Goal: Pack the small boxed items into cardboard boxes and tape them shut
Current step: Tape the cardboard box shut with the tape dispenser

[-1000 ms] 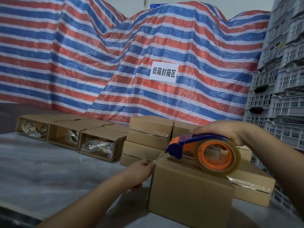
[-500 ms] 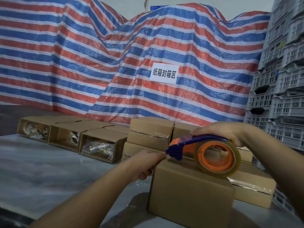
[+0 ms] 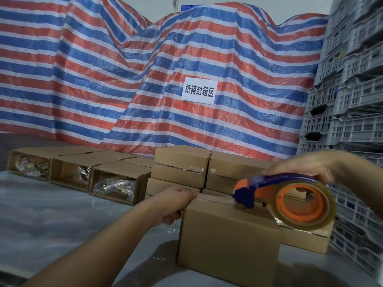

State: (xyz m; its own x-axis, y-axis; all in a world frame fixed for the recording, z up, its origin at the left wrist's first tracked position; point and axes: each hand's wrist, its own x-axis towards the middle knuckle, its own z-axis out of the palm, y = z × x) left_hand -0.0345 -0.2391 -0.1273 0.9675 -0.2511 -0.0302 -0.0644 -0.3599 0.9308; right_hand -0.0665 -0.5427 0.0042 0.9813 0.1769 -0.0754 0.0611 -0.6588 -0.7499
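- Cardboard box is sitting lower center-right of frame on the grey table, flaps closed, clear tape strip lying along its top seam.
- Left hand is resting at the box's upper left corner, fingers curled over the edge, pressing down the tape end there.
- Right hand is gripping the blue handle of the tape dispenser, fingers wrapped over the top, at right of frame.
- Dispenser's blue-and-orange nose is touching the box top; clear tape roll on an orange hub is hanging off the box's right side.
- Sealed boxes are stacked just behind the one in hand, center of frame.
- Three open boxes are lying on their sides at mid left, bagged items showing inside; contents too blurred to tell.
- Red-white-blue striped tarp is filling the upper frame, white paper sign pinned on it.
- Grey plastic crates are stacked along the right edge.
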